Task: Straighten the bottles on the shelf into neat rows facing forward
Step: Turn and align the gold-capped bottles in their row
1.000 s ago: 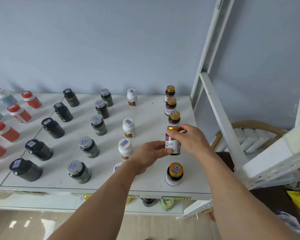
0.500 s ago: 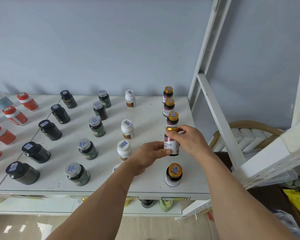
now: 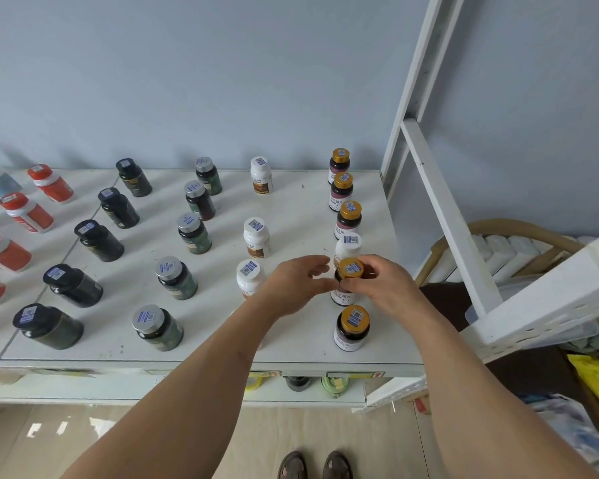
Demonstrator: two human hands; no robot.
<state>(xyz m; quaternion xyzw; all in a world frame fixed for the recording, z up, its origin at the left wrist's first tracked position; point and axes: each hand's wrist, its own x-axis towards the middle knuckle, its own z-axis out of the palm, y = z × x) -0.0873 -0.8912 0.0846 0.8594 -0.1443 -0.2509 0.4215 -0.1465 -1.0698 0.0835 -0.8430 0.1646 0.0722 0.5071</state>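
A dark gold-capped bottle (image 3: 349,271) stands upright in the right-hand column of the white shelf (image 3: 291,216). My right hand (image 3: 382,288) grips it around the neck, just under the cap. My left hand (image 3: 296,283) is at its left side with relaxed, spread fingers, the thumb tip at the bottle's side. Behind it stand a white-capped bottle (image 3: 348,246) and three gold-capped bottles (image 3: 348,219). Another gold-capped bottle (image 3: 352,327) stands in front. My hands hide most of the held bottle's label.
Columns of white bottles (image 3: 256,236), silver-capped green bottles (image 3: 176,277), black bottles (image 3: 99,240) and red bottles (image 3: 26,211) fill the shelf leftward. A white slanted frame (image 3: 446,216) rises at the right, with a wicker chair (image 3: 505,247) behind. More items sit on the lower shelf (image 3: 332,385).
The gold-capped bottle has come down from mid-air to the shelf, so its cap top now shows. My left hand's fingers have loosened from its side. A white-capped bottle behind has come into sight.
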